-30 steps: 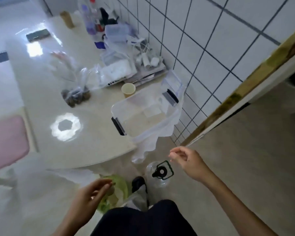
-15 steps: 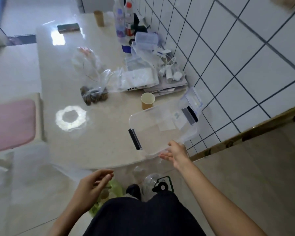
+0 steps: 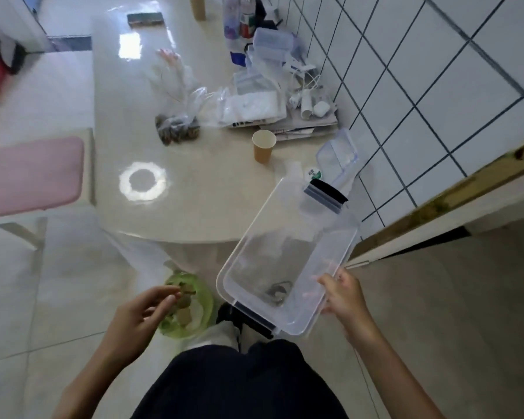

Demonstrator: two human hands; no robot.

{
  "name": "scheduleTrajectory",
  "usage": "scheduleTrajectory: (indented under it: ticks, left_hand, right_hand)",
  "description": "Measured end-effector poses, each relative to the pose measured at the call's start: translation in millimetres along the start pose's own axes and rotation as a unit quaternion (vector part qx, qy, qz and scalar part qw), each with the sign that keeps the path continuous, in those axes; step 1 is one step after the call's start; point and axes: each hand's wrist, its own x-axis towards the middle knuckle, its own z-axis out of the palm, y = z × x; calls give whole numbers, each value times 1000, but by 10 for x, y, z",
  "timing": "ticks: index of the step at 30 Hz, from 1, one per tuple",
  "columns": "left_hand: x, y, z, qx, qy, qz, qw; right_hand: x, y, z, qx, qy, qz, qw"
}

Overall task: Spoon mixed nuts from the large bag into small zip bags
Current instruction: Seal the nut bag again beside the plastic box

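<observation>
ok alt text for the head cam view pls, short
Seen from above, a person's right hand grips the rim of a clear plastic storage box held off the table edge, while the left hand hovers over a green bin on the floor. A bag of nuts and a paper cup sit on the table.

A glossy cream table with a rounded near edge fills the middle, its top mirroring a ring-shaped ceiling light and a bright patch at 11 o'clock. A wall of white tiles with dark grout runs along the table from 12 to 3 o'clock, ending in a worn wooden door frame. A pink-cushioned chair stands at 9 o'clock on pale, shiny floor tiles.
</observation>
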Motion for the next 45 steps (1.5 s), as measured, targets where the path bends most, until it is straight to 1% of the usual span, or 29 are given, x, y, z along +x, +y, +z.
scheduleTrajectory:
  ticks: [2,5,7,10,13,16,19,21,23,27,31,35,39,45]
  left_hand:
    - [-310,-69,15,-8,2,-23,1000]
    - [-675,-196,-79,-28,29,-38,998]
    - [-860,-332,-200,-29,46,-52,997]
    - [-1147,-594,-468,-39,76,-67,994]
    - [-1450,-973,-797,-51,105,-86,989]
    - [-1748,-1443,-1270,-70,137,-114,981]
    - [-1990,-1890,-1869,-72,164,-121,976]
    - [-2142,-2127,-2262,-68,163,-119,977]
    - [-2288,-2324,-2633,-57,147,-135,978]
    - [-2467,-2655,-3238,-55,124,-139,981]
    - [-2339,-2935,-3622,-56,113,-144,982]
    - [-1925,-3031,-3926,-66,122,-144,980]
    - [-1291,-3060,-4227,-63,97,-142,983]
    - [-16,-2910,-4769,-52,56,-113,991]
  right_hand:
    - [-155,78,-6,-40,-9,-3,999]
    - [-351,123,95,-90,-34,-55,994]
    - [-516,87,241,-125,-55,-94,986]
    - [-717,66,570,-173,-78,-122,974]
    - [-892,62,1080,-233,-91,-140,958]
    - [-1115,105,1795,-295,-112,-167,934]
    - [-1441,152,2585,-305,-141,-180,924]
    - [-1652,175,3080,-295,-159,-185,924]
    - [-1877,206,3478,-294,-169,-194,921]
    - [-2204,214,4070,-285,-167,-195,923]
    - [-2275,110,4529,-284,-169,-197,923]
    - [-2113,-134,4910,-274,-152,-204,928]
    - [-1754,-488,5272,-254,-129,-217,934]
    - [-1073,-1096,5680,-196,-75,-210,955]
